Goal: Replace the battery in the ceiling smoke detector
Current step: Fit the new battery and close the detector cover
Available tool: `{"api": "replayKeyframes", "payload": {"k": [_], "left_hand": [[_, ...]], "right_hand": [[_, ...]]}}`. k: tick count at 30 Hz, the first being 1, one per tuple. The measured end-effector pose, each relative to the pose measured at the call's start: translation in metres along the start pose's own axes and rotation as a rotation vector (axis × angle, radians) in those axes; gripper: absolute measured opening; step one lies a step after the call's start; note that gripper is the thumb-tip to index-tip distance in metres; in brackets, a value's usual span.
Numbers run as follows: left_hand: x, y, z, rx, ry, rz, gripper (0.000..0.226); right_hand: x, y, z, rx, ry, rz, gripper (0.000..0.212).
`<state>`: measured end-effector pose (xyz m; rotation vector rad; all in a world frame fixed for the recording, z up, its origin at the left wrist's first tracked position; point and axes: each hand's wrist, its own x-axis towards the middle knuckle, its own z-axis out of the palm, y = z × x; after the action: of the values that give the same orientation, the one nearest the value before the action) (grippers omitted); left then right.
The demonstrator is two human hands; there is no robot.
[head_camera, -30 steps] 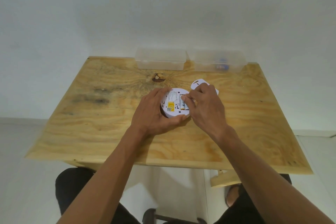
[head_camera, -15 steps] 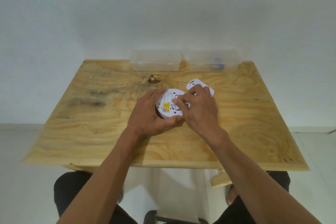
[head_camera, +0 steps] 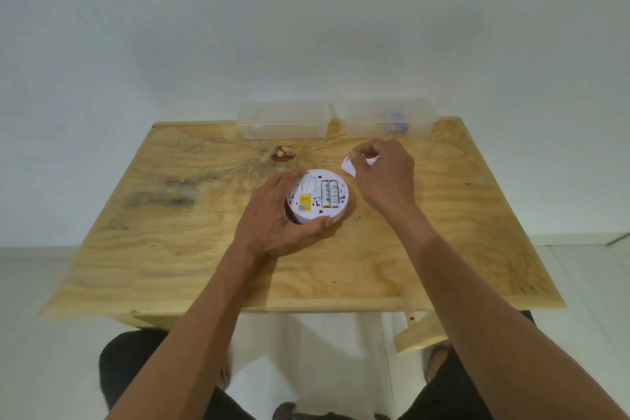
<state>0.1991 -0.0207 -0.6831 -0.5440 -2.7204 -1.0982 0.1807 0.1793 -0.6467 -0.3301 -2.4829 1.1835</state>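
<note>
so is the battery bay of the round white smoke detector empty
No, two white cylindrical batteries lie side by side in the round white smoke detector.

We see a plywood table [head_camera: 191,249] set against a plain white wall [head_camera: 306,27], a pale tiled floor [head_camera: 51,368] below, everything in soft, even light.

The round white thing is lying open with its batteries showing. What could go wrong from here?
The smoke detector is steadied only by the left hand; prying at the batteries might make it slip. The right hand holds small white pieces that could be dropped or mislaid.
</note>
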Motion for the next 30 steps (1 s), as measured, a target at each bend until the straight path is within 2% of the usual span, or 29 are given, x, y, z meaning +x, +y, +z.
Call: {"api": "replayKeyframes", "payload": {"k": [1,5,9,19,26,30], "left_hand": [[0.0,-0.001,0.0,0.0,-0.002,-0.001,0.091],[0.0,-0.002,0.0,0.016,-0.006,-0.001,0.093],[0.0,-0.002,0.0,0.024,-0.007,0.0,0.093],[0.003,-0.005,0.001,0.002,-0.005,0.004,0.091],[0.003,-0.003,0.0,-0.003,0.003,-0.006,0.093],[0.002,-0.004,0.001,-0.002,-0.004,-0.016,0.094]], "right_hand": [[0.007,0.006,-0.002,-0.047,-0.012,0.038,0.007],[0.023,0.029,-0.007,-0.311,-0.187,0.173,0.054],[0.023,0.03,-0.003,-0.453,-0.237,0.161,0.07],[0.025,0.028,0.0,-0.393,-0.238,0.164,0.064],[0.025,0.027,-0.004,-0.161,-0.225,0.148,0.068],[0.022,0.029,-0.007,-0.067,-0.186,0.138,0.049]]}}
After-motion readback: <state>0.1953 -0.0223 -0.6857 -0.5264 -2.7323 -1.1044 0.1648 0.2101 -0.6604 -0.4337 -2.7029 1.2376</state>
